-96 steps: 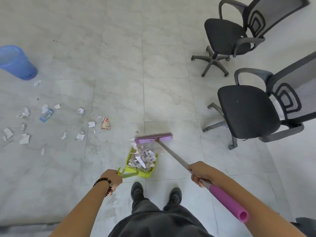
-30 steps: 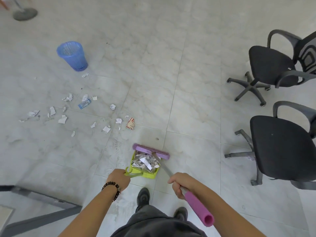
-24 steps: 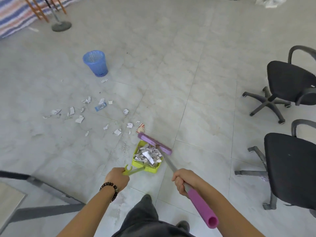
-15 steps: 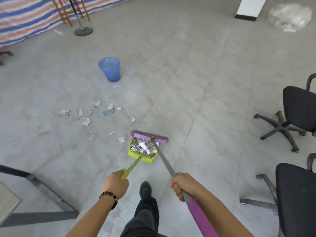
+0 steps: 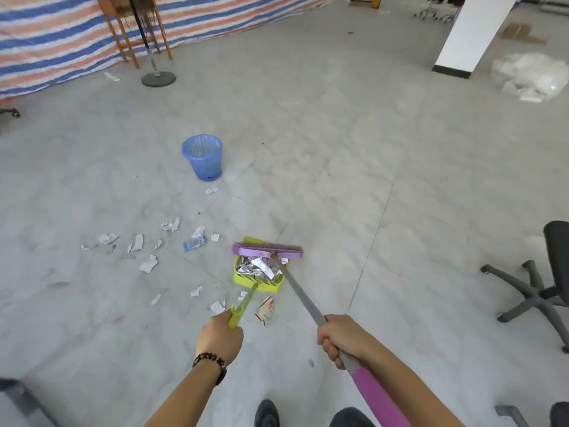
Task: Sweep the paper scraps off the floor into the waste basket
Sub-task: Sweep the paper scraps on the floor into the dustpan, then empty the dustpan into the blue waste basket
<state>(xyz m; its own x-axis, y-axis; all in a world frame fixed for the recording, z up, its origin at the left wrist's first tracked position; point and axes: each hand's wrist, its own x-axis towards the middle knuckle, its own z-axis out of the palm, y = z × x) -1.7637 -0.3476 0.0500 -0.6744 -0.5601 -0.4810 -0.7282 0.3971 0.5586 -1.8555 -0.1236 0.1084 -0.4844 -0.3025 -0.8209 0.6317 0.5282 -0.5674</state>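
Paper scraps [image 5: 147, 263] litter the grey tiled floor [image 5: 354, 180]; nearest, left hand [image 5: 219, 337] grips a scrap-filled lime plastic dustpan [image 5: 257, 275], right hand [image 5: 341, 337] grips the purple broom [image 5: 267, 250]. Beyond stands a blue mesh waste basket [image 5: 203, 157].

One wide-angle head camera looks forward and down from standing height, with both forearms entering at the bottom edge, the floor [image 5: 338, 149] filling the middle, and a striped tarp [image 5: 61, 35] at upper left.

Grey tiled floor [image 5: 338, 149], striped tarp [image 5: 61, 35], office chair [image 5: 535, 285]
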